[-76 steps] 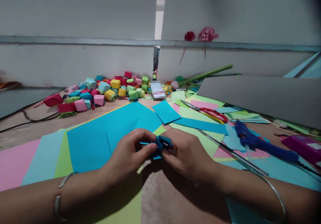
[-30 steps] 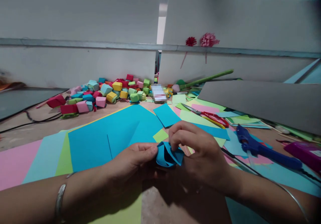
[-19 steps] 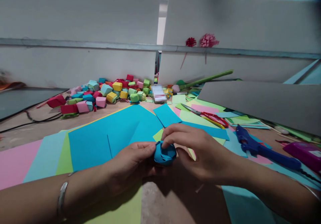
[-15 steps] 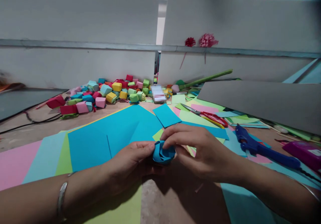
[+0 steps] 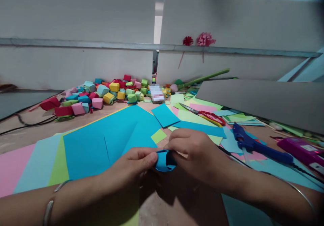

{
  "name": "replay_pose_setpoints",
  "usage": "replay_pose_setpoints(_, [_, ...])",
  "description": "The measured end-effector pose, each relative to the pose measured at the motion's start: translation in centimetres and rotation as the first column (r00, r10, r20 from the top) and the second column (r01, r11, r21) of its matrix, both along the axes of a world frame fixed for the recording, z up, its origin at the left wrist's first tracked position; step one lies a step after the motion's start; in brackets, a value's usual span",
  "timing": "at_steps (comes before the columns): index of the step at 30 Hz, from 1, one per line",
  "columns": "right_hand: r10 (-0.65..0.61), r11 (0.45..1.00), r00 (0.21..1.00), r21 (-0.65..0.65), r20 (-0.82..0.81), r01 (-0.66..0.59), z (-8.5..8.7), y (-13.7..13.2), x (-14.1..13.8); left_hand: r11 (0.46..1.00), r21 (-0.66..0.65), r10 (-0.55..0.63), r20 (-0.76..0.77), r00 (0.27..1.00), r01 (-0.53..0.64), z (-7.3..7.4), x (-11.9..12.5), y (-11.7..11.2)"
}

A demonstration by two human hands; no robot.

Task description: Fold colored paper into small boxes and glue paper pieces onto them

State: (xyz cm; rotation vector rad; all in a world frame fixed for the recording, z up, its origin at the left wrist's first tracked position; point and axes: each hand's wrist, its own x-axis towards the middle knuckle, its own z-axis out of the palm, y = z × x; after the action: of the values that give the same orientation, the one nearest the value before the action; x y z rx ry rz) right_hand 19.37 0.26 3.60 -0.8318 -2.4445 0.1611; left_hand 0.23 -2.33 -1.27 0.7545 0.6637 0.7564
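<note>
A small blue folded paper piece (image 5: 162, 162), rounded and hollow at the top, is held between both hands above the table. My left hand (image 5: 138, 162) pinches its left side, thumb on the near face. My right hand (image 5: 196, 151) has its fingers closed on the right rim, and its fingertips are partly hidden behind the paper. Just beyond the hands lie a large blue paper sheet (image 5: 93, 141), a blue paper square (image 5: 165, 114) and a small green paper square (image 5: 159, 136).
A heap of coloured folded paper pieces (image 5: 102, 90) lies at the back left. Red-handled scissors (image 5: 210, 117), a blue glue gun (image 5: 260, 148) and a purple device (image 5: 301, 153) are on the right. White panels (image 5: 76, 17) stand behind, with two paper flowers (image 5: 205, 39) on the rail.
The blue paper piece has turned in my hands, showing more of its hollow. My right fingers have moved from its top to its right rim. The view has shifted slightly.
</note>
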Motion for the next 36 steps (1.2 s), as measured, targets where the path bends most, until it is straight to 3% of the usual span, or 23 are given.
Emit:
replay_pose_setpoints(4, [-0.004, 0.999, 0.999, 0.039, -0.043, 0.006, -0.2, -0.1, -0.2, 0.995, -0.096, 0.028, 0.028, 0.999, -0.025, 0.7, 0.1, 0.0])
replay_pose_setpoints(9, [0.096, 0.994, 0.993, -0.049, -0.065, -0.099, 0.3, 0.0, -0.3, 0.993, -0.120, 0.028, 0.073, 0.997, -0.020, 1.2, 0.2, -0.2])
replay_pose_setpoints(13, [0.136, 0.990, 0.985, -0.005, -0.107, -0.138, 0.0, 0.0, -0.4, 0.994, -0.110, 0.014, 0.057, 0.998, -0.008, 1.2, 0.4, -0.4])
replay_pose_setpoints(15, [0.133, 0.991, 0.985, 0.025, -0.114, -0.131, -0.1, 0.0, -0.3, 0.998, -0.044, 0.053, -0.033, 0.998, -0.054, 1.2, 0.3, -0.4])
replay_pose_setpoints(17, [0.099, 0.994, 0.987, 0.047, -0.126, -0.094, -0.1, 0.1, -0.3, 0.961, 0.245, 0.181, -0.202, 0.962, -0.130, 1.3, -0.2, -0.3])
replay_pose_setpoints(18, [0.077, 0.996, 0.989, 0.056, -0.127, -0.071, -0.2, 0.1, -0.2, 0.864, 0.484, 0.298, -0.276, 0.914, -0.135, 1.4, -0.5, -0.3])
replay_pose_setpoints(19, [0.058, 0.997, 0.991, 0.061, -0.122, -0.051, -0.3, 0.2, -0.2, 0.677, 0.731, 0.439, -0.303, 0.846, -0.090, 1.6, -0.8, -0.3])
replay_pose_setpoints(20, [0.047, 0.997, 0.993, 0.062, -0.112, -0.040, -0.4, 0.3, -0.2, 0.412, 0.911, 0.573, -0.272, 0.773, 0.016, 1.7, -1.2, -0.3])
replay_pose_setpoints(21, [0.045, 0.997, 0.994, 0.060, -0.096, -0.039, -0.6, 0.3, -0.2, 0.138, 0.977, 0.674, -0.212, 0.707, 0.162, 1.9, -1.4, -0.4])
replay_pose_setpoints(22, [0.050, 0.997, 0.996, 0.058, -0.080, -0.045, -0.9, 0.4, -0.3, -0.091, 0.946, 0.735, -0.146, 0.662, 0.311, 2.0, -1.6, -0.5])
replay_pose_setpoints(23, [0.060, 0.997, 0.996, 0.054, -0.063, -0.057, -1.2, 0.4, -0.3, -0.244, 0.866, 0.767, -0.104, 0.633, 0.437, 2.1, -1.7, -0.6])
replay_pose_setpoints(24, [0.071, 0.996, 0.996, 0.050, -0.049, -0.069, -1.6, 0.4, -0.4, -0.324, 0.781, 0.784, -0.094, 0.614, 0.534, 2.1, -1.7, -0.7])
replay_pose_setpoints(25, [0.082, 0.996, 0.996, 0.048, -0.036, -0.080, -1.9, 0.4, -0.5, -0.360, 0.721, 0.791, -0.101, 0.604, 0.592, 2.1, -1.7, -0.7])
replay_pose_setpoints(26, [0.090, 0.995, 0.996, 0.052, -0.023, -0.089, -2.2, 0.4, -0.7, -0.357, 0.693, 0.794, -0.128, 0.594, 0.626, 2.1, -1.6, -0.8])
replay_pose_setpoints(30, [0.093, 0.993, 0.995, 0.072, 0.041, -0.095, -2.7, 0.1, -1.0, -0.256, 0.748, 0.767, -0.229, 0.600, 0.612, 1.7, -1.3, -0.6])
replay_pose_setpoints(33, [0.075, 0.997, 0.986, -0.020, 0.148, -0.073, -2.3, 0.0, -1.1, -0.228, 0.779, 0.732, -0.258, 0.630, 0.584, 1.4, -1.2, -0.6])
replay_pose_setpoints(36, [0.094, 0.993, 0.966, -0.092, 0.242, -0.073, -2.1, -0.1, -1.1, -0.190, 0.777, 0.765, -0.266, 0.586, 0.600, 1.5, -1.0, -0.7])
